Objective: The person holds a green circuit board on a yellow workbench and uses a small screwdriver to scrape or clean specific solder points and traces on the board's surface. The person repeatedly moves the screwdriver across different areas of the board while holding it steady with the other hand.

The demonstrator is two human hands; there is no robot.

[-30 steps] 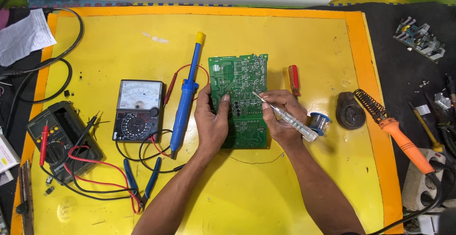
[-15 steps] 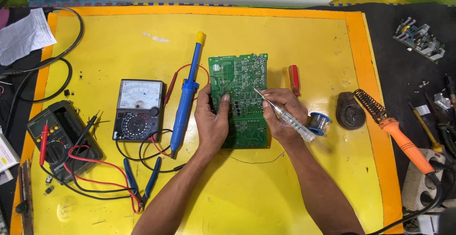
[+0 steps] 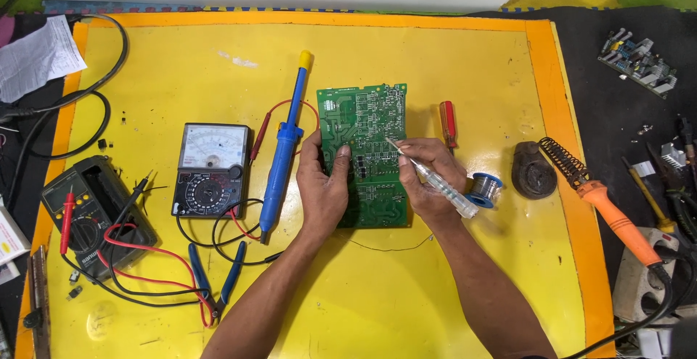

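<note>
A white dial face on the analog meter (image 3: pixel 211 169) — the grey-screened digital meter (image 3: pixel 86 210) lies left.

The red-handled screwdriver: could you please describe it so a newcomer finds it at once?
Start at the yellow mat and find the green circuit board in its middle. Just right of the board, above the right hand, lies the red-handled screwdriver: short, the only all-red tool there.

The left hand (image 3: pixel 323 188) covers the lower left part of the green rectangular circuit board (image 3: pixel 367 123), and the right hand (image 3: pixel 428 177) hides its lower right edge. The board's tiny parts are too small to tell apart. The grip of the right hand conceals the middle of the clear-handled slim screwdriver (image 3: pixel 450 192). Both forearms are cut off by the bottom edge. At the bench's right edge, the orange-handled soldering iron's (image 3: pixel 610 210) cord runs out of view.
</note>
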